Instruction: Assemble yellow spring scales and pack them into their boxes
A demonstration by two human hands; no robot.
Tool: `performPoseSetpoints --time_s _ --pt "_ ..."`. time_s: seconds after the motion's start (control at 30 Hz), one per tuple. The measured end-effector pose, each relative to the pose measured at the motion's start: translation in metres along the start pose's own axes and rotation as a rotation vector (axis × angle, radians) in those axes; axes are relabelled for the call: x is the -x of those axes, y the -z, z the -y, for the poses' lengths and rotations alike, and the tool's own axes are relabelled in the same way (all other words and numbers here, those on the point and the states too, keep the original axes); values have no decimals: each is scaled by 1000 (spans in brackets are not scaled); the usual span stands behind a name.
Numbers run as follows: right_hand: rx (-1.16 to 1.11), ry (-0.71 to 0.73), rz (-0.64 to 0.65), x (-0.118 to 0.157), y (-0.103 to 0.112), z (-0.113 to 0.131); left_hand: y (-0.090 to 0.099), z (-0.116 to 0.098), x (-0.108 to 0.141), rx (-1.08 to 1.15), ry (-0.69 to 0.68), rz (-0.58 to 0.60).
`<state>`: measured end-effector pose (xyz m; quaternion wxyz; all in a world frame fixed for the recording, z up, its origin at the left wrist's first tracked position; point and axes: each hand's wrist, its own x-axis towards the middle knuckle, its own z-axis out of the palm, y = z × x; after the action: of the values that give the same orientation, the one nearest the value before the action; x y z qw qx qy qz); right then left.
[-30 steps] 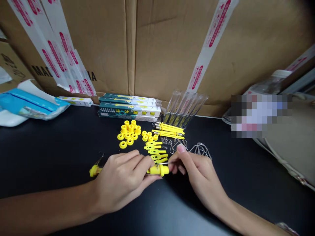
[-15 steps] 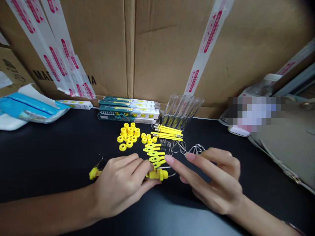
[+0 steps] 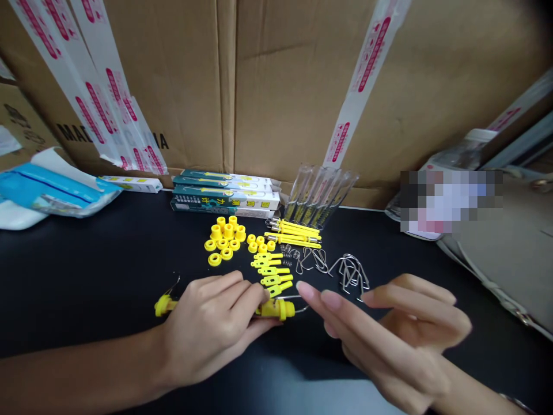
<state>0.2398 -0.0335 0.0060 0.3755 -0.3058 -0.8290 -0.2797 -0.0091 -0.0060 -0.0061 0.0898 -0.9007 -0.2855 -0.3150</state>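
1. Two bare hands are at the yellow tool (image 3: 274, 309), which is on the near side of the stack of boxes (image 3: 254, 202).
2. The left hand (image 3: 216, 323) is curled tight around the middle of the tool. The right hand (image 3: 389, 340) has its fingers spread and looks to hold nothing. Its fingertips are near the bent wire (image 3: 302, 309), but I cannot tell if they touch it.
3. I think the work now is about that bent wire at the tool's end. To move the wire, the left hand would need to hold firm, and the right fingertips would need to pinch it gently.
4. The tool is long and lies sideways. It has a fat yellow end by the right hand and a yellow cap (image 3: 162, 306) at the other end. A thin wire (image 3: 175, 283) pokes up near the cap. The middle is hidden under the hand.
5. Just to the near side of the boxes are little yellow rings (image 3: 215, 259). Nearer than the boxes and a bit to the right are flat yellow pieces (image 3: 276, 280), tiny springs (image 3: 287, 255) and shiny wire hooks (image 3: 354, 274). Clear tubes (image 3: 322, 196) lean just right of the boxes.
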Motion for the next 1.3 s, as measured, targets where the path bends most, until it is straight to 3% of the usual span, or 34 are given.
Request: performPoseSetpoints --time_s 0.1,0.3,0.5,0.63,0.8,0.97,1.03,1.3 --pt "59 131 -76 0 -7 -1 0 0 0 3 4 2" --pt "-3 -107 52 1 -14 7 1 0 -2 27 -18 1" --pt "-474 -286 182 -3 -21 13 2 -1 -2 -10 -36 -24" --pt "-662 -449 305 -4 -25 16 2 -1 -1 -56 -75 -44" --pt "-865 -580 357 -6 -26 18 1 0 -1 -92 -75 -21" --pt "-1105 -907 449 -7 -28 23 1 1 0 -126 -104 -27" --pt "-1143 -976 447 -6 -28 24 2 1 0 -136 -111 -25" --pt "-1004 -889 409 -9 -25 29 5 0 -5 -140 -120 -6"
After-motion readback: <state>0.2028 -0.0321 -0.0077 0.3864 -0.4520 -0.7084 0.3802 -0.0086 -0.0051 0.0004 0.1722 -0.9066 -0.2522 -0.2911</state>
